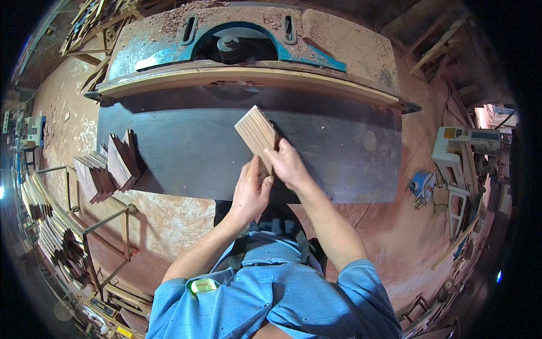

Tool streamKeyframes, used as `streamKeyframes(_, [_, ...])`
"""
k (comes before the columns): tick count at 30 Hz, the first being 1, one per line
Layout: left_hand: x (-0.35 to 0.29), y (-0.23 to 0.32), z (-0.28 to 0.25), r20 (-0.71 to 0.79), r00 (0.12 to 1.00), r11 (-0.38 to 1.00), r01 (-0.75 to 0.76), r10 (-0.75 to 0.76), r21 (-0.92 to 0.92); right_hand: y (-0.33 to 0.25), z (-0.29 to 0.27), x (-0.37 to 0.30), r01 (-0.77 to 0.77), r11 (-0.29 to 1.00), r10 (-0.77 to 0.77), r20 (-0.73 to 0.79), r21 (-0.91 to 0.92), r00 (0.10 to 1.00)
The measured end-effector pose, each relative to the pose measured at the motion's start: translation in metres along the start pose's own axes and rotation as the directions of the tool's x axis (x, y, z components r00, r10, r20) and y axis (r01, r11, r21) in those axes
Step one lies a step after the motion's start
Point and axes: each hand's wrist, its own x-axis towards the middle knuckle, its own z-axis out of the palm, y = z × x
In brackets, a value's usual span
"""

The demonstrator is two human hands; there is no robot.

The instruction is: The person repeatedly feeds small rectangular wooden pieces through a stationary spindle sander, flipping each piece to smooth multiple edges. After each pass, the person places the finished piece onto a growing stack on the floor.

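Note:
A short, striped wooden board point(254, 133) is held at a slant above the dark machine table point(333, 152). My right hand point(289, 164) is closed around its lower right edge, thumb on the upper face. My left hand point(252, 189) closes on the board's lower end, fingertips against the wood; part of its grip is hidden. Beyond the board runs a long wooden fence point(169, 81), with a small notch near its middle. Behind that, a blue curved guard point(203, 39) surrounds a round metal spindle top point(228, 47).
Two stacks of similar boards, one nearer point(95, 176) and one farther point(121, 161), stand at the table's left end. Wood shavings point(152, 34) cover the machine top behind the fence. A metal-framed rack point(84, 231) holding more wood pieces is at left. A white machine point(451, 155) stands at right.

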Motion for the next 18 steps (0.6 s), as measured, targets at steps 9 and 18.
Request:
streamKeyframes(9, [0.049,-0.018,-0.028,-0.015,0.935,0.699,0.255,-0.356,-0.669,-0.019,-0.045,-0.028,0.227,0.972,-0.216,0.147,-0.055,0.965])
streamKeyframes(18, [0.038,-0.042,-0.026,0.22,0.963,0.385,0.264,-0.155,-0.885,-0.066,-0.067,-0.047,0.399,0.875,-0.341,0.237,-0.273,0.91])
